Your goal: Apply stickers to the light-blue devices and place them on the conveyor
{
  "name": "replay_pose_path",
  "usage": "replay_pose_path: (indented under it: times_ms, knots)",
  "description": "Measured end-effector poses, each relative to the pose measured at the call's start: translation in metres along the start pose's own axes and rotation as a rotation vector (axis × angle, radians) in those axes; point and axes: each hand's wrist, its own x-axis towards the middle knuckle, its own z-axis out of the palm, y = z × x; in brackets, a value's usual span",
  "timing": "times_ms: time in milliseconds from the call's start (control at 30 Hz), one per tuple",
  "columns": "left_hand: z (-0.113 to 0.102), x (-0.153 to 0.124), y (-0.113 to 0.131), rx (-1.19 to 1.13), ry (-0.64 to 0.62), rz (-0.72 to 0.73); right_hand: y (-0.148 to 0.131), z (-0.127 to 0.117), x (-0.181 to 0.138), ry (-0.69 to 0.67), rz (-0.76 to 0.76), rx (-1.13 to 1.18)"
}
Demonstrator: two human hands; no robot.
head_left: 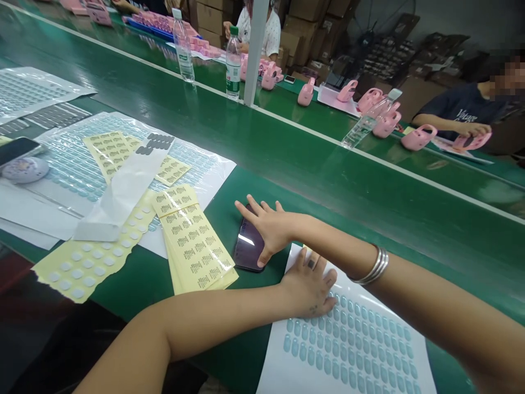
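My right hand (273,227), with silver bangles on its wrist, lies fingers spread on a dark phone (248,249) that sits flat on the green table. My left hand (309,287) rests flat, fingers stretched, on the top edge of a white sheet of pale blue oval stickers (361,350) just right of the phone. My two forearms cross near the wrists. Neither hand grips anything.
Yellow label sheets (192,246) lie left of the phone, next to a yellow sheet of white dots (90,262) and a white backing strip (123,191). Across the green belt (311,158) are water bottles (233,60), a white post (255,49), pink devices (418,137) and a seated co-worker (471,112).
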Motion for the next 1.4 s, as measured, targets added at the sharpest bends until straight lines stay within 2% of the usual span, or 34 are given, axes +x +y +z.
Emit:
replay_pose_path:
  times_ms: [133,300,500,633,833,967,1167,1400]
  knots:
    - [-0.003,-0.001,0.001,-0.011,-0.028,-0.006,-0.001,0.006,-0.002,0.006,0.002,-0.044]
    - [0.002,-0.001,0.0,0.046,0.083,0.007,0.019,-0.017,-0.01,0.096,-0.054,0.013]
    - [0.006,-0.001,-0.001,0.083,0.126,0.01,0.045,-0.03,-0.01,0.151,-0.063,-0.314]
    - [0.005,-0.002,-0.001,0.079,0.148,0.018,0.039,-0.026,-0.002,0.154,-0.184,-0.529]
    - [-0.004,-0.003,0.0,0.035,0.079,0.016,0.02,-0.027,0.01,0.019,-0.211,-0.595]
    - [-0.007,-0.003,0.0,0.024,0.03,0.011,0.018,-0.029,0.012,-0.058,-0.238,-0.662]
    - [-0.001,-0.002,-0.001,0.025,0.085,0.006,0.023,-0.029,0.014,-0.042,-0.292,-0.728]
    - [-0.001,-0.001,-0.001,0.022,0.072,0.008,0.016,-0.025,0.013,-0.047,-0.291,-0.746]
